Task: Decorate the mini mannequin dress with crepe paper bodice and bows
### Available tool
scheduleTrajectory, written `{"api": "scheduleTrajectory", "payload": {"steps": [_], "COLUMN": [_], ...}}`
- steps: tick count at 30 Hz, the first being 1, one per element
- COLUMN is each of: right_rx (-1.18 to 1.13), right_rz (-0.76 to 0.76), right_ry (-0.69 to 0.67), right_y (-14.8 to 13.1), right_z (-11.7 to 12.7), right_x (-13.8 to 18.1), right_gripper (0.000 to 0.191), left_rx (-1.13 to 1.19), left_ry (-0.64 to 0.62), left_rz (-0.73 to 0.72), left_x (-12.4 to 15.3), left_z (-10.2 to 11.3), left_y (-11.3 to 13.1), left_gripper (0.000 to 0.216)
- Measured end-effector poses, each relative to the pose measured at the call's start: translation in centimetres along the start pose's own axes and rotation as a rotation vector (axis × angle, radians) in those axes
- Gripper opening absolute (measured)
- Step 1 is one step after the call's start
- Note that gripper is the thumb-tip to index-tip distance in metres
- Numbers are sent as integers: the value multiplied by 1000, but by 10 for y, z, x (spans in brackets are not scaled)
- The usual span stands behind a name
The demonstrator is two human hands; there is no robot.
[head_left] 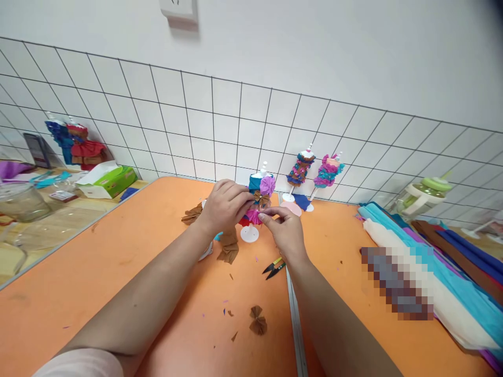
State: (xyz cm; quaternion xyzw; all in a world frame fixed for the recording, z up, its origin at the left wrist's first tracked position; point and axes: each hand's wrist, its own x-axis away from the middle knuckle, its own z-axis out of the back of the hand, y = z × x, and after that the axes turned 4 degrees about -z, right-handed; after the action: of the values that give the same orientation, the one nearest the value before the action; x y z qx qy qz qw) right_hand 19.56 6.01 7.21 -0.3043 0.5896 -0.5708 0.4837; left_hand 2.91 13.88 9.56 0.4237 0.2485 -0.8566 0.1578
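A miniature dress form (255, 183) stands upright on a round white base (249, 234), dressed in teal, purple, brown and magenta crepe paper. My left hand (228, 203) reaches it from the left, its closed fingertips at the edge of a brown paper bow (262, 198) on the waist. From the right, my right hand (286, 229) pinches at the magenta paper ruffle (253, 217) just below. Whether anything small is between the fingertips is hard to see. Thread snips (274, 267) lie below my right hand. Another brown paper bow (258, 320) rests nearer to me.
Brown crepe paper (228, 246) lies beside my left wrist. Two more dressed forms (301, 168) stand by the wire grid (212, 120). Crepe paper rolls (408, 251) and a green-lidded jug (426, 196) are at right, a tissue pack (113, 181) at left. Paper scraps dot the orange table (188, 324).
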Motion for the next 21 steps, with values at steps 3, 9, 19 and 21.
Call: {"api": "scheduleTrajectory", "payload": {"steps": [3, 9, 19, 21], "right_rx": [13, 25, 20, 18], "right_rz": [-42, -80, -113, -120], "right_ry": [-27, -68, -51, -17], "right_y": [0, 4, 7, 9], "right_z": [-1, -2, -1, -3], "right_x": [-2, -6, -9, -9], "right_gripper": [21, 22, 26, 25], "left_rx": [24, 36, 972, 1118], "left_ry": [-21, -20, -65, -126], "left_rz": [-63, -99, 602, 626], "left_x": [1, 5, -6, -7], "left_z": [1, 1, -5, -7], "left_y": [-6, -7, 2, 2], "left_gripper": [8, 7, 60, 59]}}
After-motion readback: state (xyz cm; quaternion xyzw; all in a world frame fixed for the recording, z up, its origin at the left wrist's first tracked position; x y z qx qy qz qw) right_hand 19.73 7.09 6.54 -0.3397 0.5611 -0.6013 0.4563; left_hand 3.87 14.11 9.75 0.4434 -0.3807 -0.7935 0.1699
